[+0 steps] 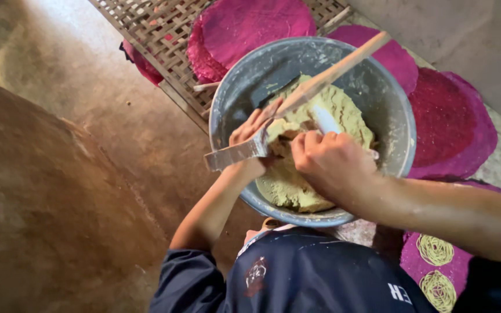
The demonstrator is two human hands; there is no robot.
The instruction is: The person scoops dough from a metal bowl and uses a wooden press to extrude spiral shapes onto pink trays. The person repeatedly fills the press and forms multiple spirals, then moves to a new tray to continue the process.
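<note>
A grey metal basin [222, 95] holds a mass of pale yellow-green dough [346, 110]. My left hand [255, 130] reaches over the basin's near rim and grips a long wooden paddle [331, 72]. Its dough-smeared flat end [227, 156] sticks out to the left, and its handle slants up to the right across the basin. My right hand [333, 162] is closed in a fist over the dough, around a white-handled tool [325, 119] that points into the basin. The tool's working end is hidden in the dough.
Behind the basin a woven bamboo rack [158, 35] carries round magenta discs [250, 23]; more discs [447, 116] lie to the right. Two yellow noodle-like coils [435, 250] sit on a disc at bottom right. Brown earthen floor [59, 191] lies to the left.
</note>
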